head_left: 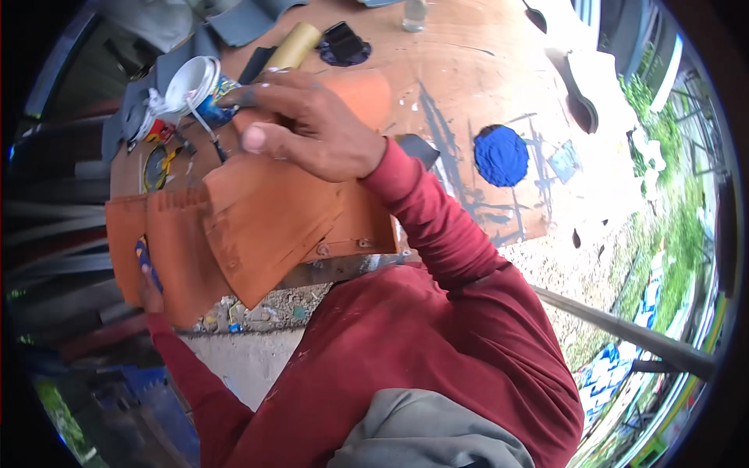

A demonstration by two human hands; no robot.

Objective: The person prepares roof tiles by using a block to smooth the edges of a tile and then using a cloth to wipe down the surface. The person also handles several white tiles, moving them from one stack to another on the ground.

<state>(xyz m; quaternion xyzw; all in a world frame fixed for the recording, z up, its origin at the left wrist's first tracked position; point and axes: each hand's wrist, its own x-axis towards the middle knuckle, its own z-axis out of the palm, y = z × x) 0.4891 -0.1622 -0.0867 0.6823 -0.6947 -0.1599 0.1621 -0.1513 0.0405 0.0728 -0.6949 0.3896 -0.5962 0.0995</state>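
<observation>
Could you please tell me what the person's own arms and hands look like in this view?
Both arms wear long, dark red sleeves: the right sleeve is creased and ends in a snug cuff. The right hand is bare, with no glove visible. The left hand is small and partly hidden, so finer details cannot be told.

Free passage is lying toward bench (449, 74) far edge, between orange tiles (273, 214) and blue round item (500, 156); tiles are blocking near-left corner; bucket (212, 100) is obstructing left side.
</observation>
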